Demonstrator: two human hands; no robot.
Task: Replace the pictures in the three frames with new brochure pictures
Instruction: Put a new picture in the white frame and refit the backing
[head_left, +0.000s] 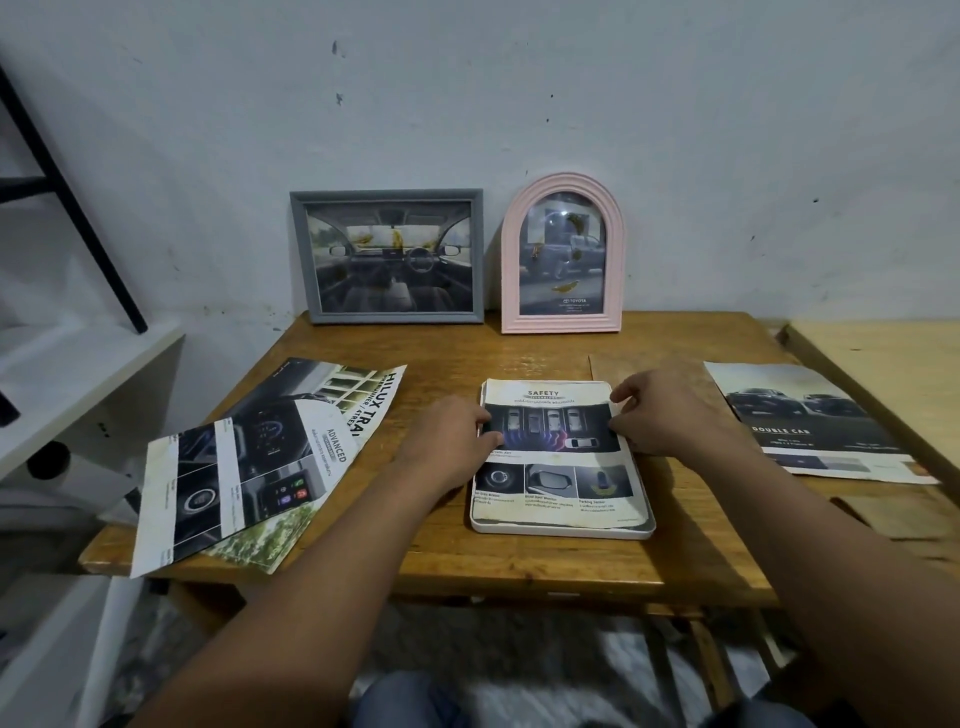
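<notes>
A white frame (563, 527) lies flat at the centre of the table (519, 561), and a safety page (556, 452) has been laid in it. The step in hand is judged to be the seating of this page inside the frame's rim. It would be done best if the page were pushed level from both sides at once, so that its edges drop inside the rim on all four sides and no corner is left riding up or creased. The lower edge appears already seated; the upper corners should be checked before any backing is put on.

The left hand (447, 436) is set at the page's left edge, its fingers bent and their tips pressed to the paper and rim. The right hand (660, 410) is set at the right edge, fingers curled, tips on the paper. Whether either hand pinches the edge or only presses it cannot be told.

At the upper centre a grey frame (387, 257) and a pink frame (563, 254) lean on the wall, both filled. Loose brochures (249, 467) lie at the left, and another sheet (815, 421) at the right.
</notes>
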